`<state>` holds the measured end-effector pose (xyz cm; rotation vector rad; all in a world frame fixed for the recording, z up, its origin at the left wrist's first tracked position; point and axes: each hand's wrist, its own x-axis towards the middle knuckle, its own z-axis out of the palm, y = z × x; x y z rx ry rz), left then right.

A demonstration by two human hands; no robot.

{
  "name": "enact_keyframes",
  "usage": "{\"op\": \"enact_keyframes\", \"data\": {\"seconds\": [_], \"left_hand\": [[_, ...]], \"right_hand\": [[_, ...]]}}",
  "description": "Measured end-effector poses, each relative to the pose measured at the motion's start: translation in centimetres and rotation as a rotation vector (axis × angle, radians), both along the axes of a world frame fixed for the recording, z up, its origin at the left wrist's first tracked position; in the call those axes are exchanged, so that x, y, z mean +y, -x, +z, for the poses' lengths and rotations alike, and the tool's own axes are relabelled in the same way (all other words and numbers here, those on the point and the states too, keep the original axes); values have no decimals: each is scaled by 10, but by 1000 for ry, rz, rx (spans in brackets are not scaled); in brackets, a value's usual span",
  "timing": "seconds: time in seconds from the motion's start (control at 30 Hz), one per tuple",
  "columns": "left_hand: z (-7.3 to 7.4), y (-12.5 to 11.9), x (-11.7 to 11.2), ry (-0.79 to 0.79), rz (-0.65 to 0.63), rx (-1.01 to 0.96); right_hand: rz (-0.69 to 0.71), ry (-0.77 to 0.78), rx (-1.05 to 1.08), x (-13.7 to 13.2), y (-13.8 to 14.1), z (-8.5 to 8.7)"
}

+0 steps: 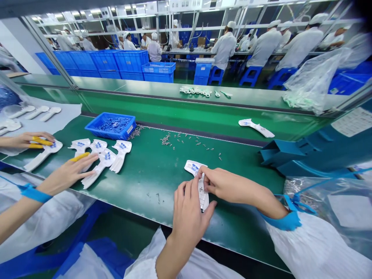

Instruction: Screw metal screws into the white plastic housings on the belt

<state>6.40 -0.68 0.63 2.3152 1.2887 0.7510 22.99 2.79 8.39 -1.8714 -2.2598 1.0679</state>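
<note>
My left hand (188,217) and my right hand (223,184) both grip a long white plastic piece (203,197) near the front of the green conveyor belt (162,193). Its wide end, with blue markings, sticks out above my fingers, and my hands hide much of its middle. Small metal parts (174,143) lie scattered on the belt beyond my hands. To the left, a co-worker's hand (62,174) with a yellow finger cot rests on several similar white pieces (100,157).
A blue crate of small metal parts (110,126) sits on the belt. A co-worker's other hand (26,141) is at the far left. A white piece (255,128) lies on a raised green shelf (186,116). Blue chutes (285,153) and plastic bags (312,81) stand right; workers sit beyond.
</note>
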Motion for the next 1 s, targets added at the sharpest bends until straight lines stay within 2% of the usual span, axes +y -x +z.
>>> {"op": "enact_keyframes", "data": {"seconds": [0.17,0.33,0.43,0.53,0.63,0.7,0.9,1.0], "left_hand": [[-1,0,0,15,-5,-21],[0,-1,0,15,6,-23],[-1,0,-1,19,17,-23],[-2,1,-1,22,16,-29],[-3,2,-1,24,15,-42],[-3,2,-1,28,18,-51],[-5,2,0,38,7,-79],[-6,2,1,8,23,-90]], "right_hand": [[49,12,-183,3,14,12],[-10,20,-312,3,24,11],[-13,-6,-260,0,16,6],[-37,-40,-87,-4,-3,0],[-132,-86,65,-9,-22,-5],[-212,-117,90,-11,-27,-8],[-299,-30,-54,-14,-7,-17],[-300,10,-49,-11,-1,-21]]}}
